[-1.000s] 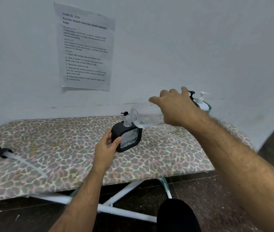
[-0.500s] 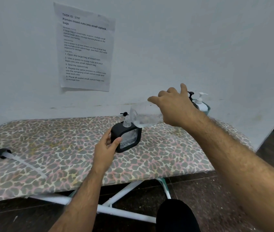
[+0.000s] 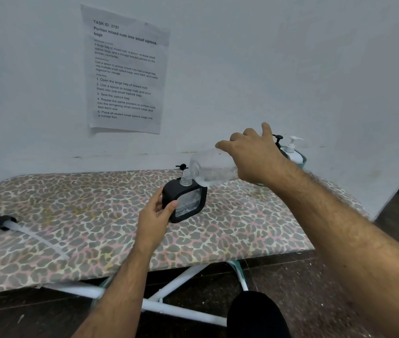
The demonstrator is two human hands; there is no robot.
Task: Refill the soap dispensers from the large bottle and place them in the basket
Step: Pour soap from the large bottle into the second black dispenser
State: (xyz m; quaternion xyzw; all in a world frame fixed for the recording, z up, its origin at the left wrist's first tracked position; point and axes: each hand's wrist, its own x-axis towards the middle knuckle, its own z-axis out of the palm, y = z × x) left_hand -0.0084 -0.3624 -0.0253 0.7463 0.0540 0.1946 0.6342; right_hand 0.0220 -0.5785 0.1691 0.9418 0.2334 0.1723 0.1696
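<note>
A black square soap dispenser (image 3: 185,200) with a clear window stands uncapped in the middle of the leopard-print board (image 3: 91,228). My left hand (image 3: 155,212) grips its left side. My right hand (image 3: 252,154) holds the large clear bottle (image 3: 212,168) tipped on its side, its mouth over the dispenser's open neck. Liquid shows inside both. Behind my right hand a teal basket (image 3: 302,160) holds a white pump dispenser (image 3: 291,148) and a black pump top (image 3: 277,139).
A black pump head with a long clear tube (image 3: 15,226) lies at the board's left end. Another small black pump (image 3: 181,166) lies behind the dispenser by the wall. A printed sheet (image 3: 125,71) hangs on the wall. The board's white legs (image 3: 169,284) stand on dark floor.
My right hand has lifted the bottle's base slightly, tipping it a little steeper. My left hand and the black dispenser stay where they were.
</note>
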